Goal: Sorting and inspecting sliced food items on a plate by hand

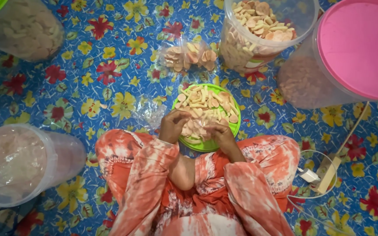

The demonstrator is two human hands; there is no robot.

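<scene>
Crackers (206,105) on the green lid (237,124): both hands' fingers curl onto them, grip unclear; I'd pinch lightly, they'd snap easy.

Hands over a green plate of crackers

I see my left hand (173,124) and right hand (220,134) on the crackers (206,105) in the green plate (236,123), with an open tub (259,30) and a small bag (189,56) near.

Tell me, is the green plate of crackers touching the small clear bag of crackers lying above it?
Apart. The head view shows a strip of flowered mat between the green plate and the small clear bag of crackers.
</scene>
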